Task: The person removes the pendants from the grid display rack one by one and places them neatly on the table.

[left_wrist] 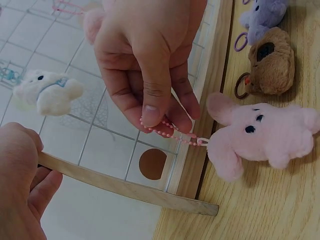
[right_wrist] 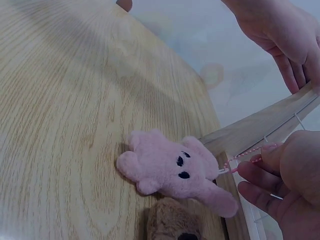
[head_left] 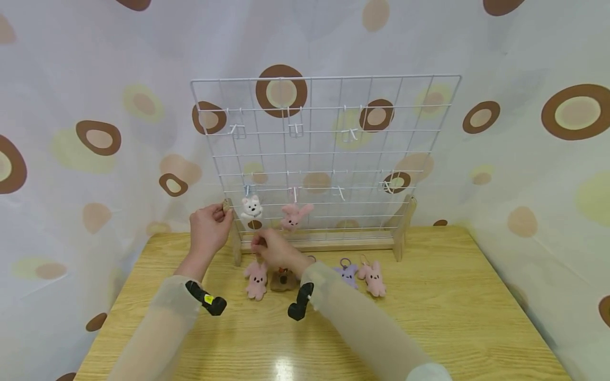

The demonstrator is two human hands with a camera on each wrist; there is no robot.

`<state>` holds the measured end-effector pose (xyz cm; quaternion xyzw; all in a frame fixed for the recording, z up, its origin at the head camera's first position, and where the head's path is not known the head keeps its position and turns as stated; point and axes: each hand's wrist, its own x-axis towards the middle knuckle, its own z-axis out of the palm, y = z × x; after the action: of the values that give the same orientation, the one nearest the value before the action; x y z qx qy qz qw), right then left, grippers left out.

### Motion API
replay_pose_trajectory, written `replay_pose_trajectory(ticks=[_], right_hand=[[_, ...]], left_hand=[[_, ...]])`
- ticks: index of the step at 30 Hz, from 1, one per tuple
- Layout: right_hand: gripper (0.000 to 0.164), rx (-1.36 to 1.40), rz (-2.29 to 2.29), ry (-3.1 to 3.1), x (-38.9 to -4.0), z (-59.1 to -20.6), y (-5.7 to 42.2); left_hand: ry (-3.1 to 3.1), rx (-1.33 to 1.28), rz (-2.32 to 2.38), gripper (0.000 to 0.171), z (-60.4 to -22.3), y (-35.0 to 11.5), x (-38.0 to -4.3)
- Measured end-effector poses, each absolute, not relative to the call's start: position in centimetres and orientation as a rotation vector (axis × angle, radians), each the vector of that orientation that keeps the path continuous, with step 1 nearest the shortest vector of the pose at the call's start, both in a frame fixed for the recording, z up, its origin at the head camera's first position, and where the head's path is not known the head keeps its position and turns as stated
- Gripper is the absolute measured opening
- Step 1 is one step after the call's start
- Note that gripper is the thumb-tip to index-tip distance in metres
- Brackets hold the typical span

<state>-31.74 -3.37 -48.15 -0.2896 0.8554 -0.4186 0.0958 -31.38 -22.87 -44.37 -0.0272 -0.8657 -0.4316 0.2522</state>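
Note:
My right hand [head_left: 276, 250] pinches the pink beaded chain [left_wrist: 175, 137] of a pink plush bunny keychain [left_wrist: 270, 131] between thumb and fingers. The bunny lies on the wooden table, its ears toward the rack. At the left end of the white wire grid rack [head_left: 326, 78], my left hand [head_left: 208, 228] grips the upper part of a wooden post [left_wrist: 125, 185]. Above my right hand, a white plush keychain [head_left: 252, 207] and a pink long-eared plush keychain [head_left: 292, 218] hang from hooks on the grid.
Beside the bunny lies a brown plush keychain [right_wrist: 172, 222], partly behind my right hand in the head view. Farther right are a purple plush [head_left: 348, 275] and another pink plush [head_left: 374, 281]. Several white hooks [head_left: 295, 130] are on the grid. A patterned curtain [head_left: 524, 174] stands behind.

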Motion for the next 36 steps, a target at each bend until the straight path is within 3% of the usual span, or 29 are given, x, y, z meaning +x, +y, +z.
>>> replay_pose_trajectory(ticks=[10, 24, 36], right_hand=[[0.015, -0.865, -1.287, 2.543, -31.6, -48.3, -2.1], [0.015, -0.995, -1.450, 2.414, -29.0, -44.1, 2.4], [0.013, -1.024, -1.485, 2.464, -29.0, -41.7, 7.1]], left_hand=[[-2.359, -0.074, -1.164, 0.028, -44.3, -22.6, -31.2], [-2.380, -0.046, -1.166, 0.030, -44.4, -22.8, -31.2], [-2.392, -0.036, -1.149, 0.030, -44.3, -22.7, -31.1]])
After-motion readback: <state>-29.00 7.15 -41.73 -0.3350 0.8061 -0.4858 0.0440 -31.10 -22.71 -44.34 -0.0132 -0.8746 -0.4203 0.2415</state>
